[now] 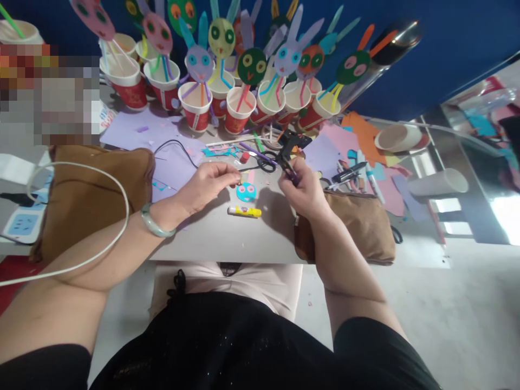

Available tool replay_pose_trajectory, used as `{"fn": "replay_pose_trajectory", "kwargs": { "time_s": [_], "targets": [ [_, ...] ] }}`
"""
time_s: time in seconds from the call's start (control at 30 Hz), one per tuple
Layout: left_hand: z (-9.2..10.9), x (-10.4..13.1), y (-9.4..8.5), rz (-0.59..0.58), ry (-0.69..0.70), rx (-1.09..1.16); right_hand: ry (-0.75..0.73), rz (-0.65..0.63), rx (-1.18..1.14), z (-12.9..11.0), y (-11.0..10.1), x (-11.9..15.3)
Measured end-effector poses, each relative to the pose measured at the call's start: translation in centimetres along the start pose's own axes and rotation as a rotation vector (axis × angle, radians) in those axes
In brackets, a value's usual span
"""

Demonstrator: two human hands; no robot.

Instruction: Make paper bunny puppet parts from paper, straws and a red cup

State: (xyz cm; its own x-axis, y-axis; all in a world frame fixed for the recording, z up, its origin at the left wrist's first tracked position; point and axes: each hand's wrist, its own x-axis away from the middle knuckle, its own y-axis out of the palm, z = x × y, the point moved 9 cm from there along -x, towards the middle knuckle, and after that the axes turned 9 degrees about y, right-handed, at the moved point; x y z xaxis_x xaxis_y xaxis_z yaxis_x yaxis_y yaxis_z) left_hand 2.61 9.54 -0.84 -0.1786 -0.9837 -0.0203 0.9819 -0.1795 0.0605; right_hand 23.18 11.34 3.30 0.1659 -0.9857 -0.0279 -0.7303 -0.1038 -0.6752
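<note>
While the left hand (203,187) leans in from one side, we see its thumb and fingertips pinched together right at the upper edge of a small blue paper face (246,196); whether anything sits in that pinch, we can't tell from here. Over to the right hand (303,189), and it's wrapped firmly around a dark tool (287,149), whose exact kind we can't make out, the tool pointing up and away from us.

Between the two hands, there's our little face on the grey table (219,244), pink round eyes and all, with a pink strip rising behind its top. Just below it lies a yellow tube (246,212) on its side, and above, a red cap (244,157) sits near the black handles of some scissors (267,162).

And what a crowd along the back! We've got red-and-white paper cups (239,116) lined up, long-eared paper faces (252,66) standing over them on bright stems. Purple paper (134,127) spreads at the left, orange paper (361,132) at the right, where a brown pouch (361,225) lies beneath the right forearm and a white-capped marker (372,181) rests just beyond it.
</note>
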Motion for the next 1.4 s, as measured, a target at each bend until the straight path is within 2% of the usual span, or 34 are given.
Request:
{"fn": "replay_pose_trajectory", "kwargs": {
  "time_s": [0.07, 0.13, 0.2, 0.3, 0.47, 0.7, 0.93, 1.1, 1.4],
  "targets": [
    [0.8, 0.1, 0.3, -0.043, 0.019, -0.038, 0.064, -0.023, -0.21, -0.7, 0.4, 0.2],
    [1.4, 0.3, 0.8, -0.088, 0.032, -0.05, 0.096, -0.119, -0.316, -1.8, 1.6, 0.4],
    [1.7, 0.4, 1.1, -0.119, 0.042, -0.042, 0.091, -0.209, -0.333, -3.2, 2.8, 0.8],
    [1.7, 0.4, 1.2, -0.135, 0.056, -0.039, 0.102, -0.256, -0.316, -4.3, 4.0, 1.1],
    [1.7, 0.1, 1.1, -0.12, 0.076, -0.057, 0.135, -0.232, -0.416, -4.0, 5.0, 0.9],
    [1.6, -0.2, 0.6, -0.056, 0.14, -0.053, 0.169, -0.188, -0.596, -2.0, 5.9, 0.4],
    [0.8, 0.2, 0.9, -0.092, 0.029, -0.004, 0.179, -0.181, -0.698, -1.6, 6.3, 0.4],
    [1.1, 0.4, 0.6, -0.031, 0.031, 0.012, 0.158, -0.155, -0.719, -1.7, 6.3, 0.7],
    [-0.1, 0.3, -0.1, 0.089, 0.006, 0.192, 0.191, -0.074, -0.839, -0.3, 6.8, 0.8]
  ]
}}
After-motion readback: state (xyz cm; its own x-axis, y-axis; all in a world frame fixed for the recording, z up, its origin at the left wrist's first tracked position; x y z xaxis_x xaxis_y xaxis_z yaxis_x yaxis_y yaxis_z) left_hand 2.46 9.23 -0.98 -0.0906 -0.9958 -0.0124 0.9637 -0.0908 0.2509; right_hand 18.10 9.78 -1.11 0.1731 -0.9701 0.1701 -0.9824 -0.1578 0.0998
